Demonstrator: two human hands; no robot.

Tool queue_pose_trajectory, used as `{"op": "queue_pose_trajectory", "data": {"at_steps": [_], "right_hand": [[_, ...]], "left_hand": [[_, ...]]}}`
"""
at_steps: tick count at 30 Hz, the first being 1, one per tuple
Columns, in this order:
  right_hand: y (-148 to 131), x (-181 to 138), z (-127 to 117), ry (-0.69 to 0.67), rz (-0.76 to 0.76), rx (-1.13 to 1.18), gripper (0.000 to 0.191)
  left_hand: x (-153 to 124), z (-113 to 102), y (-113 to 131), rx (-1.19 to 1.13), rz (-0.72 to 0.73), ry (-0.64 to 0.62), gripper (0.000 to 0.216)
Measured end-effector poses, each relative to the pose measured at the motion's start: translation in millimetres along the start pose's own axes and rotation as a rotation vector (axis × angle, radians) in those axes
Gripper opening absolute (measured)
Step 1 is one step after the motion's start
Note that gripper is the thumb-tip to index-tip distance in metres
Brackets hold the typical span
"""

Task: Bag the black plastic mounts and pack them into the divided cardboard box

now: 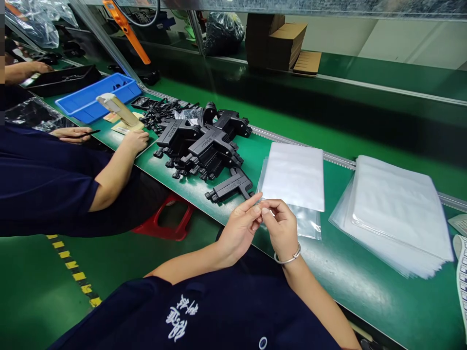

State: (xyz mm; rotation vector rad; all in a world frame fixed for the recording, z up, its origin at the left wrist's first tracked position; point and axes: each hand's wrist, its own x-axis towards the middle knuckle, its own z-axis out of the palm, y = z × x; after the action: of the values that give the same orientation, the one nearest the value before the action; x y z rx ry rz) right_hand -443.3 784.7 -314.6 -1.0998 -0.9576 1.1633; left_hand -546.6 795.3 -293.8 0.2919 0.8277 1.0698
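Note:
My left hand (241, 226) and my right hand (280, 228) meet at the near edge of the green bench (365, 291). Their fingertips pinch the near corner of a clear plastic bag (295, 182) that lies flat on the bench. A silver bracelet sits on my right wrist. Just left of the bag lies a single black plastic part (229, 187). Behind that part sits a pile of black plastic parts (200, 138).
A thick stack of clear bags (397, 214) lies to the right. A co-worker in dark blue sits at the left, one hand (134, 141) on the bench near a tan object. A blue tray (95, 97), cardboard boxes (277, 41) and a red stool (168, 221) are around.

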Motion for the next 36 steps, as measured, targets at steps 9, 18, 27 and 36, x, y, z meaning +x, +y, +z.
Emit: {"op": "queue_pose_trajectory", "data": {"at_steps": [9,18,27,36], "right_hand": [[-1,-1,-2,-0.025,-0.013,-0.014,0.014],[3,0,-6,0.000,-0.048,-0.100,0.010],[-1,0,-21,0.081,-0.273,-0.381,0.008],[-11,-2,-18,0.057,-0.358,-0.427,0.012]], "left_hand": [[-1,0,0,-0.020,-0.018,0.001,0.043],[0,0,-1,-0.020,-0.034,0.004,0.041],[-2,-2,-2,0.117,0.195,-0.015,0.039],[5,-23,-15,0.585,0.662,-0.125,0.037]]}}
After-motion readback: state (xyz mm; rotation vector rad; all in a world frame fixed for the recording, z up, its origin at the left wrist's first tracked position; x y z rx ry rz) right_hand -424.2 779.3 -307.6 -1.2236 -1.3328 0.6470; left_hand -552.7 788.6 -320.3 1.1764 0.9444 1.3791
